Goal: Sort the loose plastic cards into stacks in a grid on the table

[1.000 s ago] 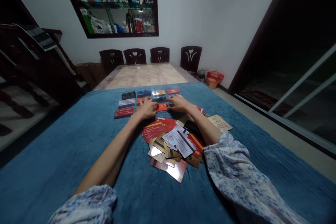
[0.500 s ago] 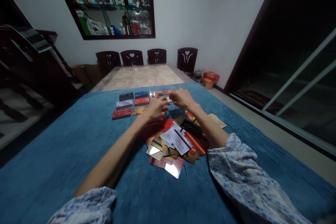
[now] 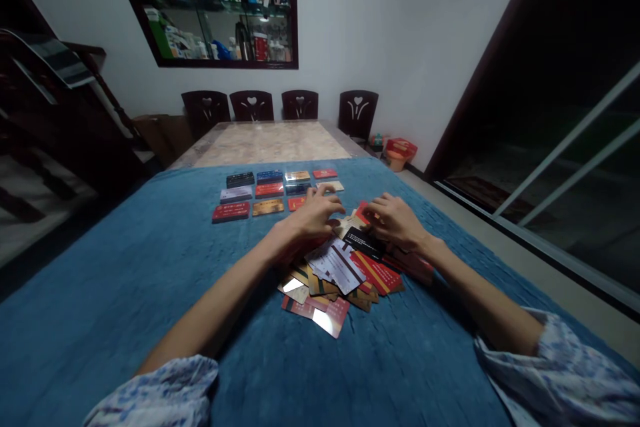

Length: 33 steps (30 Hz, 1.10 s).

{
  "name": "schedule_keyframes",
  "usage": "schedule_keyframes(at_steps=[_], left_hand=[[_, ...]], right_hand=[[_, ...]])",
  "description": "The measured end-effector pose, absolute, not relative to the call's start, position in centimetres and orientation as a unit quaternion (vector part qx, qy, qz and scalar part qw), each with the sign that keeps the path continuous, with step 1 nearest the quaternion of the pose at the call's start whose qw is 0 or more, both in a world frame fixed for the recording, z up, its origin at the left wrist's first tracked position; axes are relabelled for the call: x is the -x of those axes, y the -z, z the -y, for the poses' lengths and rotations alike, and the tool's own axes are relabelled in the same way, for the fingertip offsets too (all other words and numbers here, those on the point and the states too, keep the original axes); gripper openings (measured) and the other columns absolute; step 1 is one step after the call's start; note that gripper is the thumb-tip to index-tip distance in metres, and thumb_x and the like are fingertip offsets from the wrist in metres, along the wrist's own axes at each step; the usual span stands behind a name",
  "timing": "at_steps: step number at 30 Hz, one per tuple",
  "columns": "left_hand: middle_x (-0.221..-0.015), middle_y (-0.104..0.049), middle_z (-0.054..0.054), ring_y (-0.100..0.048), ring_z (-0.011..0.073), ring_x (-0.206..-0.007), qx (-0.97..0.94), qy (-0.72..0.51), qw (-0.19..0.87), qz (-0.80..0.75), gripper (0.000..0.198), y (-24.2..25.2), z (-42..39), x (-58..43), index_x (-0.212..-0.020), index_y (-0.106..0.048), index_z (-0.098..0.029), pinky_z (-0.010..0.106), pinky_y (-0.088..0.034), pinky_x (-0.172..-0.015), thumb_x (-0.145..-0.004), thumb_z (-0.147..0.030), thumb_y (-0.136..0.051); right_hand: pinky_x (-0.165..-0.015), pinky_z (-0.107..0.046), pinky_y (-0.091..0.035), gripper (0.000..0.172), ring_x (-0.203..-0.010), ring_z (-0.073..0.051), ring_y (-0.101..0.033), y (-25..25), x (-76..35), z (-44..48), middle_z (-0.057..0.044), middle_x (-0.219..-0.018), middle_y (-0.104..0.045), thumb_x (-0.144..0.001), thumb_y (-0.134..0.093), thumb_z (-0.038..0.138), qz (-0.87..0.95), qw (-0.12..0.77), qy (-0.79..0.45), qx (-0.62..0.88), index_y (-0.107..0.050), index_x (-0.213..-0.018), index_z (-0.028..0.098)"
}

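A loose pile of bank-type cards lies on the blue cloth (image 3: 140, 280); a white card (image 3: 343, 268) with a dark stripe and a black card (image 3: 364, 242) are on top. My left hand (image 3: 316, 215) hovers over the far left edge of the pile, fingers bent and apart, with nothing seen in them. On the pile's far right, my right hand (image 3: 396, 221) has its fingers curled down by the black card, thumb and forefinger close together; whether a card is between them is hidden. Beyond are sorted cards in rows, including a red stack (image 3: 231, 212) and a gold stack (image 3: 269, 207).
The bare marble-like end of the table (image 3: 275, 140) stretches beyond the cloth, with dark chairs (image 3: 358, 110) behind it. A glass-shelved wall cabinet (image 3: 225, 7) hangs at the back. A red and orange container (image 3: 400, 153) stands on the floor.
Both hands have come back from the sorted rows to the pile, the right hand moving right and nearer. The sorted cards and the black card now show more fully.
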<state>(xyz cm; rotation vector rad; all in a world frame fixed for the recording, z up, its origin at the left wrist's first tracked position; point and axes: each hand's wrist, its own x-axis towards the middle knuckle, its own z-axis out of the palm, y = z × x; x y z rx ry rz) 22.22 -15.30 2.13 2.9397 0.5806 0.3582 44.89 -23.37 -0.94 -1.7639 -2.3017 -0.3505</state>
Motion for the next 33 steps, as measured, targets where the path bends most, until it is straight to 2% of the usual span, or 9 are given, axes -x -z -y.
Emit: schedule_keyframes(at_steps=[6, 17, 23, 29, 33], left_hand=[[-0.124, -0.068, 0.009, -0.033, 0.0363, -0.138, -0.979, -0.112, 0.072, -0.153, 0.029, -0.8, 16.3, -23.3, -0.113, -0.07, -0.023, 0.056, -0.027, -0.106, -0.085, -0.023, -0.062], [-0.131, -0.067, 0.005, -0.033, 0.0376, -0.14, -0.984, -0.075, 0.098, -0.129, 0.019, 0.6, 17.0, -23.9, -0.103, -0.069, -0.022, 0.055, -0.029, -0.102, -0.085, -0.026, -0.062], [-0.128, -0.068, 0.005, -0.033, 0.0365, -0.14, -0.986, -0.069, 0.089, -0.123, 0.018, 0.7, 17.0, -23.9, -0.1, -0.07, -0.023, 0.055, -0.028, -0.104, -0.087, -0.029, -0.059], [-0.123, -0.069, 0.008, -0.034, 0.0371, -0.139, -0.985, -0.072, 0.087, -0.13, 0.027, 0.8, 16.8, -24.0, -0.108, -0.072, -0.023, 0.058, -0.026, -0.106, -0.085, -0.031, -0.059], [-0.121, -0.07, 0.01, -0.035, 0.0377, -0.138, -0.984, -0.079, 0.085, -0.134, 0.029, 1.0, 16.9, -24.0, -0.108, -0.072, -0.022, 0.057, -0.027, -0.104, -0.084, -0.032, -0.058]], right_hand=[[-0.074, -0.035, -0.035, 0.02, -0.087, -0.024, -0.054, 1.0, -45.6, 25.3, -0.009, -0.091, -0.071, -0.093, -0.053, 0.036, 0.797, 0.132, 0.082, 0.583, -0.068, -0.089, 0.022], [-0.077, -0.037, -0.036, 0.034, -0.096, -0.027, -0.057, -0.7, -45.4, 26.9, -0.01, -0.099, -0.071, -0.089, -0.059, 0.054, 0.834, 0.045, 0.017, 0.55, -0.069, -0.098, 0.023], [-0.08, -0.038, -0.036, 0.04, -0.101, -0.027, -0.059, -0.5, -45.0, 27.0, -0.009, -0.106, -0.07, -0.086, -0.063, 0.058, 0.838, 0.046, -0.001, 0.543, -0.069, -0.105, 0.023], [-0.081, -0.038, -0.038, 0.036, -0.099, -0.025, -0.06, -0.4, -44.9, 27.0, -0.009, -0.107, -0.069, -0.085, -0.066, 0.052, 0.839, 0.052, -0.008, 0.542, -0.068, -0.105, 0.022], [-0.082, -0.038, -0.039, 0.04, -0.099, -0.027, -0.06, -0.2, -45.1, 27.0, -0.01, -0.107, -0.069, -0.083, -0.066, 0.054, 0.837, 0.048, -0.008, 0.544, -0.068, -0.107, 0.022]])
